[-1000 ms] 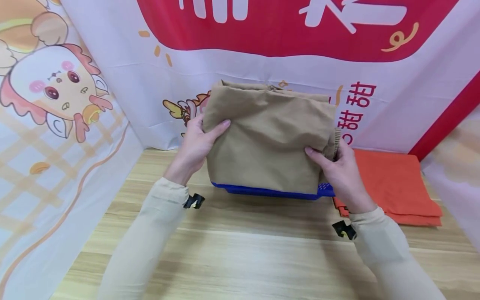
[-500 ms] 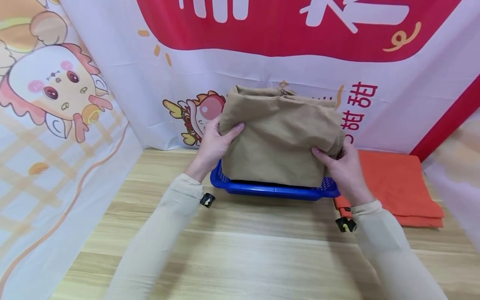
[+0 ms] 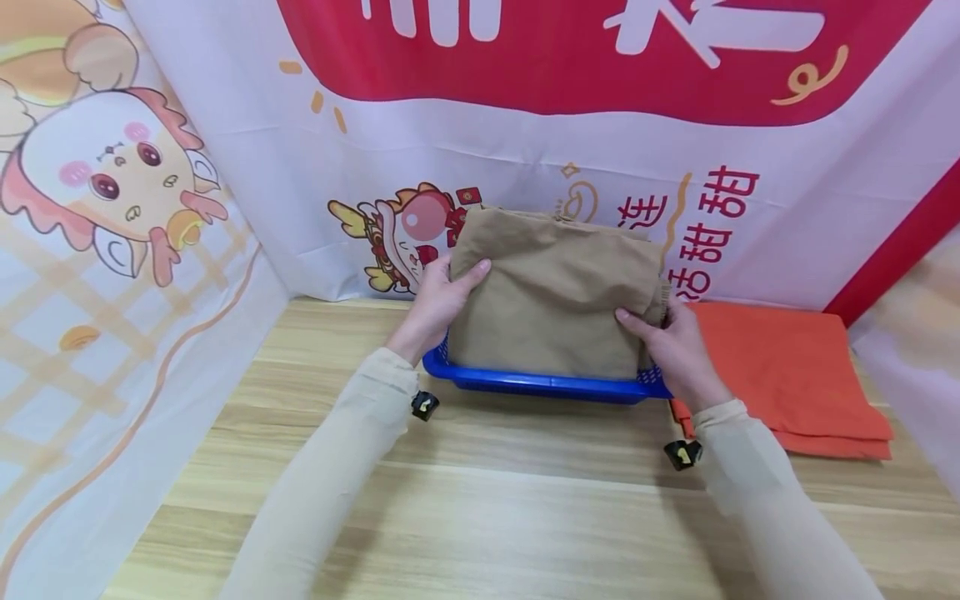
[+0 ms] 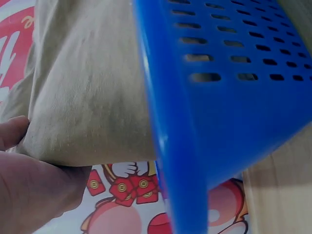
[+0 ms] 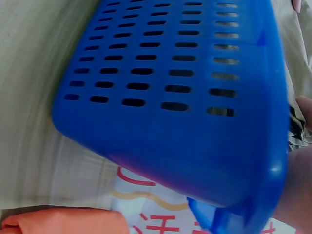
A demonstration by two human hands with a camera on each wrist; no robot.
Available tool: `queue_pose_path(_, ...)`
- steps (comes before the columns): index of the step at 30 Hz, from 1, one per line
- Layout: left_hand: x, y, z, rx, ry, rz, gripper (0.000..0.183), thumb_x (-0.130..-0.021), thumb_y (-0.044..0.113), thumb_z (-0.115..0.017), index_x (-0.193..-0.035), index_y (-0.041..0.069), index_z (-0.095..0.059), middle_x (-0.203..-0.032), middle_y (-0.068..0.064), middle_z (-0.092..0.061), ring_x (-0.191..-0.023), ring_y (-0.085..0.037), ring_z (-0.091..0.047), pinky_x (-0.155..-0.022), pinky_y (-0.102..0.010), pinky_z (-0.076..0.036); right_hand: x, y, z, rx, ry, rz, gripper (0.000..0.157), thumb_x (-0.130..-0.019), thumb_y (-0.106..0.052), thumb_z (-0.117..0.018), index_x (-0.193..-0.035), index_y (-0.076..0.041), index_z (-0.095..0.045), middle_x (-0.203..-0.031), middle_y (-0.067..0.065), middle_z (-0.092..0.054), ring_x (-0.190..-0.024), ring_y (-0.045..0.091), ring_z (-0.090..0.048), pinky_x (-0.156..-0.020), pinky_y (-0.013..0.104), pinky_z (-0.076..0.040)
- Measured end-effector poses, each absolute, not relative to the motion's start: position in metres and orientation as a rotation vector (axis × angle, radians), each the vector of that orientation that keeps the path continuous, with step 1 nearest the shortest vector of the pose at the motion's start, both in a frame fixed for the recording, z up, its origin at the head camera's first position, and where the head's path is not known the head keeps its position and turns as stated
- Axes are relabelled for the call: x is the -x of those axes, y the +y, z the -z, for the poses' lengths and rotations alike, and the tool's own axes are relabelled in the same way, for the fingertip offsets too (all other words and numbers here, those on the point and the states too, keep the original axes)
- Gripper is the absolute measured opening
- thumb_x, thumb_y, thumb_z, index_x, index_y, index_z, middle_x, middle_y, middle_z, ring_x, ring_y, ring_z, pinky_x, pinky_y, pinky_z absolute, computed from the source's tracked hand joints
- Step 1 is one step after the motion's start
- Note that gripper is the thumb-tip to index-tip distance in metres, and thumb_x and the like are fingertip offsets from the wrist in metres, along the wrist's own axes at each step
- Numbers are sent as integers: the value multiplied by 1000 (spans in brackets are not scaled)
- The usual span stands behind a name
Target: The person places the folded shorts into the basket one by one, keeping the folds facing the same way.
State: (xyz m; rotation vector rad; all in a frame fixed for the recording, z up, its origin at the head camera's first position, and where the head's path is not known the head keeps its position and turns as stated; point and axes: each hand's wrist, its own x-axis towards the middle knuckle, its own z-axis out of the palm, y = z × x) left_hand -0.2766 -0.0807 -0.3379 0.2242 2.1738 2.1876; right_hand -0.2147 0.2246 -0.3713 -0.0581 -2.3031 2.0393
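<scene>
A folded khaki garment [image 3: 555, 292] stands partly inside a blue plastic basket [image 3: 547, 385], its upper part rising above the rim. My left hand [image 3: 442, 296] grips its left side, thumb lying on the front face and fingers behind. On the other side, my right hand [image 3: 678, 346] pinches the right edge near a stitched seam, again with the thumb in front. In the left wrist view, the khaki fabric [image 4: 92, 87] drops behind the basket's rim [image 4: 163, 117]. Slotted basket wall [image 5: 161, 87] fills most of the right wrist view, with the right hand [image 5: 297, 185] just beyond the rim.
Folded orange cloth [image 3: 787, 375] lies on the wooden table [image 3: 495, 517] right of the basket. Behind the basket hangs a printed white and red backdrop [image 3: 525, 133]. Another printed sheet [image 3: 112, 292] borders the table on the left.
Both hands have lowered the khaki garment into the basket. It first shifted a little to the right, then went down, and more of the basket's rim and the backdrop print shows.
</scene>
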Motion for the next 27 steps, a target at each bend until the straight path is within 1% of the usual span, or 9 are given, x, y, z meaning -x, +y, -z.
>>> queue_pose_path(4,282,-80,341,-139,2175,-2157,34,-101,29,-65,-125,5,-64,-104,-9,-69,-90,-20,-65,-82,-35,-53,219,226,375,96,-2321,-2092,61,-97,-29,-71,-149,-15,-43,-142,8,-48,-122,20,-50,-101,36,-45)
queue_pose_path(6,284,-80,344,-110,2182,-2137,35,-102,30,-64,-126,5,-64,-105,-9,-68,-91,-20,-64,-83,-36,-53,222,226,377,110,-2342,-2100,60,-97,-30,-70,-148,-14,-43,-142,8,-47,-123,20,-50,-102,37,-44)
queue_pose_path(9,288,-81,349,-77,2192,-2099,37,-102,31,-63,-128,5,-64,-108,-10,-68,-95,-21,-64,-87,-37,-52,226,227,380,121,-2386,-2106,64,-98,-33,-69,-152,-13,-39,-144,9,-45,-124,22,-49,-107,41,-42)
queue_pose_path(12,292,-81,355,-55,2199,-2074,38,-103,30,-62,-132,5,-63,-111,-11,-67,-98,-21,-63,-90,-38,-51,229,227,382,131,-2423,-2115,69,-99,-35,-67,-155,-12,-35,-147,10,-43,-126,24,-47,-111,45,-39)
queue_pose_path(17,296,-82,363,-27,2176,-2039,40,-105,28,-58,-137,4,-58,-114,-12,-66,-100,-21,-62,-94,-39,-50,235,227,384,178,-2483,-2110,72,-100,-35,-65,-157,-10,-29,-149,14,-41,-130,30,-45,-113,49,-36)
queue_pose_path(24,297,-82,375,-4,2125,-2008,37,-108,25,-52,-138,3,-52,-115,-12,-64,-100,-21,-62,-93,-39,-50,244,226,388,238,-2581,-2054,75,-103,-36,-60,-160,-8,-20,-152,17,-39,-135,34,-42,-115,52,-34)
queue_pose_path(27,298,-81,378,-5,2128,-1992,36,-108,22,-49,-139,2,-50,-116,-12,-62,-101,-21,-61,-94,-39,-50,245,225,389,249,-2611,-2018,77,-103,-36,-59,-161,-7,-16,-155,18,-36,-138,35,-38,-117,53,-31)
